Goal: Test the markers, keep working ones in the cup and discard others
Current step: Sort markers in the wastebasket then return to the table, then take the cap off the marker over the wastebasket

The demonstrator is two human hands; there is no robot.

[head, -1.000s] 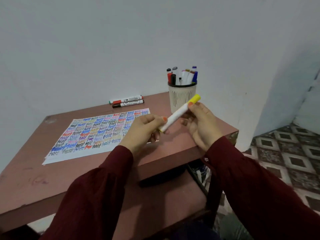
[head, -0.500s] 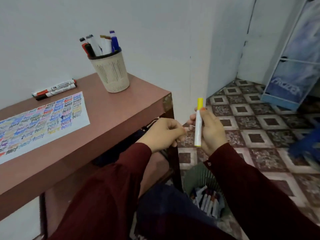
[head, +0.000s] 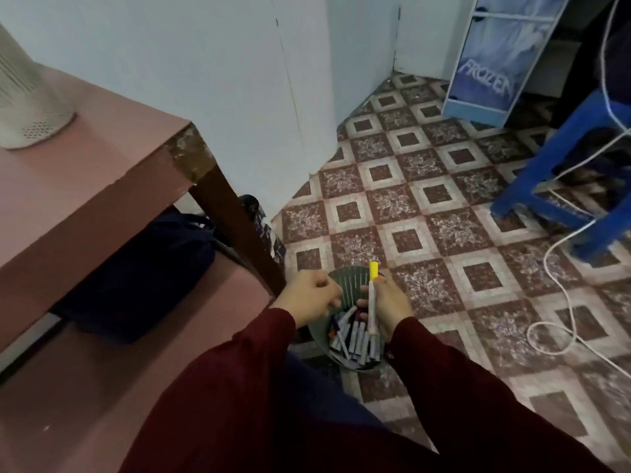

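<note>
You are pinching the white plastic marker with the yellow cap (head: 371,302) upright in your right hand (head: 392,303), directly over the round green slatted bin (head: 351,278) where many rejected markers (head: 355,339) are lying; your left hand (head: 310,297) is curling its fingers inward, seemingly on nothing. Only the drop is remaining for this one

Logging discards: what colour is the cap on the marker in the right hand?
Yellow cap, clearest in head view.

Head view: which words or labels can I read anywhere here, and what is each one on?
"FROZEN": on the blue cabinet by the far wall.
Yellow marker: no print legible.
Markers in the bin: labels too blurred to read.
Cup: no text shows.
</note>
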